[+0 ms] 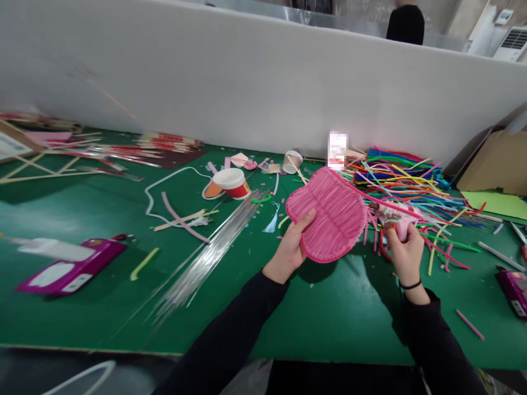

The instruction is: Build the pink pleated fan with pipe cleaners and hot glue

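- Grips the pink fan-shaped piece (329, 219) at its lower left edge with the left hand (293, 244), thumb on top and fingers beneath, just above the green table (329, 318), right of centre.
- Wraps the right hand (405, 249) closed around what looks like a pink glue gun (397, 220), nozzle towards the piece's fringed right edge; cannot tell if touching.
- Looks like work on that edge.
- Calls next for a steady left grip and a nozzle kept clear of the pipe cleaners (411, 175) just behind.
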Available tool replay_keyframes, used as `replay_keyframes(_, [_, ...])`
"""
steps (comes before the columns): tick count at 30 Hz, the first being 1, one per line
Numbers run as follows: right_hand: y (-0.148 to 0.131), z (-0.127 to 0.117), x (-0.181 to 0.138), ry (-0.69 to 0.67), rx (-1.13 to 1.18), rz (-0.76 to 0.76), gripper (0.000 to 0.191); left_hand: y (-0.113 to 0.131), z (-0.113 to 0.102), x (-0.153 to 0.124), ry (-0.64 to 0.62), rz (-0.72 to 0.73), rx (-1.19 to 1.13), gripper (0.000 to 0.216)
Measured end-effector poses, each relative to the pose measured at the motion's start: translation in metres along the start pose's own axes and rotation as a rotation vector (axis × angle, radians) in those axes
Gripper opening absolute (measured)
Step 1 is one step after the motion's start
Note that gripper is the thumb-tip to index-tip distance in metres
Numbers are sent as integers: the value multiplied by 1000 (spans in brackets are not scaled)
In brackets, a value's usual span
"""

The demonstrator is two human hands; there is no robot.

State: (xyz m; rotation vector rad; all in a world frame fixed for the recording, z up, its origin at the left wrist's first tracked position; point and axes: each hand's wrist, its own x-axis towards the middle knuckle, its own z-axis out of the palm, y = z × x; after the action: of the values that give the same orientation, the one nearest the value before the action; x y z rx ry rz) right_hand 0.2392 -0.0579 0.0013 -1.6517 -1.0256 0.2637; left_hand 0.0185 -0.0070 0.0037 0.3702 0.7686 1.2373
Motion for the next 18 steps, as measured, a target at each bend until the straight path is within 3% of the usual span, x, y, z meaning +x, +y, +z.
replay_keyframes(18, [3, 1, 0, 4, -23, -27, 40, 2, 1, 0, 20, 29, 14, 30])
